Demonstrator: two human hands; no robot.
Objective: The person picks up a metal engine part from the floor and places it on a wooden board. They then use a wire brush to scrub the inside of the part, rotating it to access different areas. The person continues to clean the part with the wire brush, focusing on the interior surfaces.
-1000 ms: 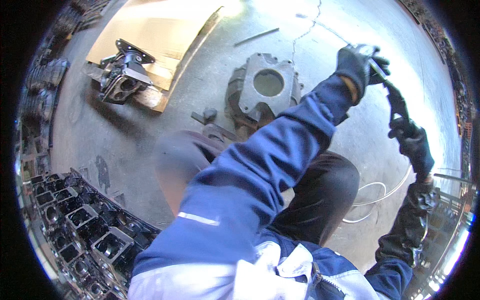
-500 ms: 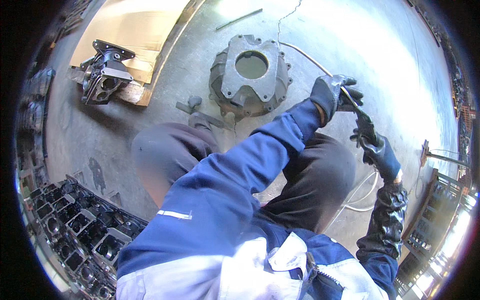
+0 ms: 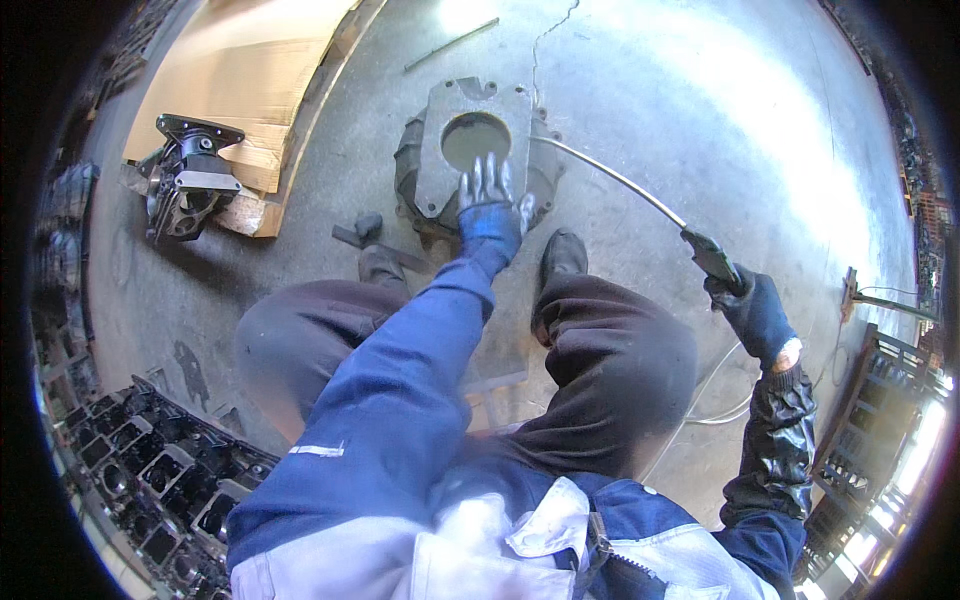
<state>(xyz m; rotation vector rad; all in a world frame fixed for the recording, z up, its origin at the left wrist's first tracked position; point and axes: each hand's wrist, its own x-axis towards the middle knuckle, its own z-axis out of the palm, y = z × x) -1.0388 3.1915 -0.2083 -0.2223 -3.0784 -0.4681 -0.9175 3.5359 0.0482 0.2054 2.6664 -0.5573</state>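
Between my knees and the far floor lies a round cast-metal bell housing (image 3: 432,160) with a large hole through its flat plate. My left hand (image 3: 490,222), in a blue and black glove, rests palm down on the plate's near side. Its fingers are spread toward the hole and hold nothing. Off to the right, my gloved right hand (image 3: 757,315) is wrapped round the dark handle of an air blow gun (image 3: 712,257). The gun's long thin tube slants up and left, its tip at the housing's right rim.
A dark casting (image 3: 193,185) stands at the left by a cardboard-covered wooden pallet (image 3: 245,90). A thin rod (image 3: 450,45) lies beyond the housing. Several engine castings (image 3: 150,470) crowd the lower left. A pale hose (image 3: 722,415) loops over the floor beside my right knee.
My left hand has let go of the blow gun's tube and moved left onto the bell housing. The right hand keeps its grip. The whole view has shifted slightly.
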